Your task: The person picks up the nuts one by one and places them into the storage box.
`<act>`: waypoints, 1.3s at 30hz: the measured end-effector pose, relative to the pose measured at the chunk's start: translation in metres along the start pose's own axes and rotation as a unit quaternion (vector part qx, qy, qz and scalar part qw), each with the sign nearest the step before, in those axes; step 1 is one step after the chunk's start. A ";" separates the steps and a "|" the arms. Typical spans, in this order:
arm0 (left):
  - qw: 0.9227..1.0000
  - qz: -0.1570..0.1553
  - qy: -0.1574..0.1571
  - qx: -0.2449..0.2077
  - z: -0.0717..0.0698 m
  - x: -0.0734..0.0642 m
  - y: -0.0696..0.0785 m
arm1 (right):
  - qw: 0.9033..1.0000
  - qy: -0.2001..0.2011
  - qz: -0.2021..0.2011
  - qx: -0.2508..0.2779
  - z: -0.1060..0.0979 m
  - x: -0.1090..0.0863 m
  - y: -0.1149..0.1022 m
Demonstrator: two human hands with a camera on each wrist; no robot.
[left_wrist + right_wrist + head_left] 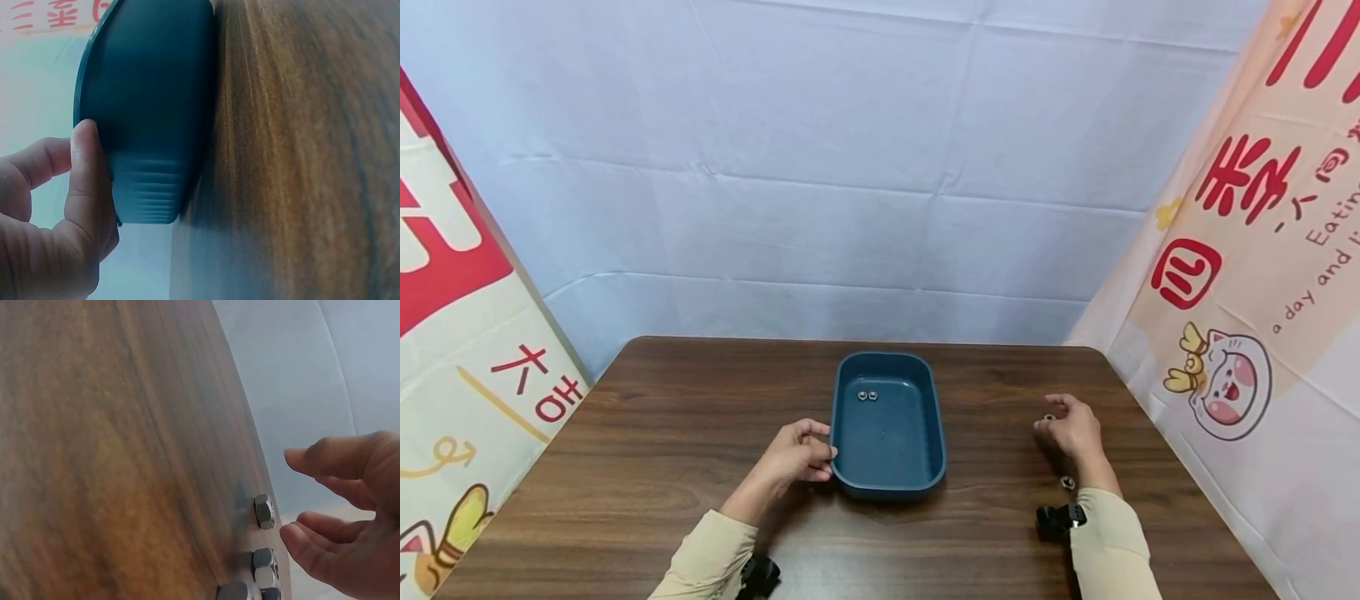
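Observation:
A dark blue rectangular tray [887, 482] stands on the table with two small metal hex nuts [867, 396] side by side inside, toward its far left. My left hand [797, 451] holds the tray's left rim, fingertips against the edge; in the left wrist view one fingertip [85, 131] touches the rim. Over to the right, my right hand [1075, 429] reaches over a hex nut [1049, 417], thumb and fingers parted. In the right wrist view that nut [265, 511] lies on the table just beyond the fingertips, with more hex nuts [265, 567] nearer the camera.
Another hex nut [1067, 482] lies on the brown wooden table [700, 417] beside the right wrist. Black wrist cameras [1058, 522] are strapped to both forearms. A white cloth [820, 225] hangs behind the table, with printed banners [1232, 275] at both sides.

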State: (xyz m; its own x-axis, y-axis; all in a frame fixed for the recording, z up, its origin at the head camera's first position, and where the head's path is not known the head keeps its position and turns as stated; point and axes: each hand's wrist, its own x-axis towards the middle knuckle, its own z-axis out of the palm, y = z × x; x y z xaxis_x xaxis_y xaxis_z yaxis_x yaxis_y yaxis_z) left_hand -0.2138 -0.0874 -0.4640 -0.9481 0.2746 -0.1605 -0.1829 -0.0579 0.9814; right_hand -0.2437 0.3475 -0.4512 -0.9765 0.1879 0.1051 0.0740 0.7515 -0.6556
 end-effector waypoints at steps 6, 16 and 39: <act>1.000 0.000 -0.004 0.001 0.001 -0.001 0.002 | 0.999 0.007 0.041 0.010 -0.002 0.004 0.008; 1.000 -0.003 -0.007 0.003 0.002 -0.001 0.003 | 0.995 -0.008 0.097 0.003 -0.004 0.011 0.022; 1.000 -0.001 -0.008 0.006 0.000 0.000 0.002 | 0.995 -0.051 0.080 0.036 -0.002 0.021 0.027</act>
State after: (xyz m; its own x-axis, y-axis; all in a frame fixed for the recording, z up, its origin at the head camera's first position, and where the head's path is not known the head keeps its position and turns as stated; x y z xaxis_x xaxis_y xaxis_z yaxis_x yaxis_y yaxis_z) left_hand -0.2138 -0.0879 -0.4623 -0.9434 0.2900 -0.1606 -0.1815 -0.0464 0.9823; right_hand -0.2621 0.3726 -0.4650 -0.9693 0.2329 -0.0794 0.2189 0.6687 -0.7105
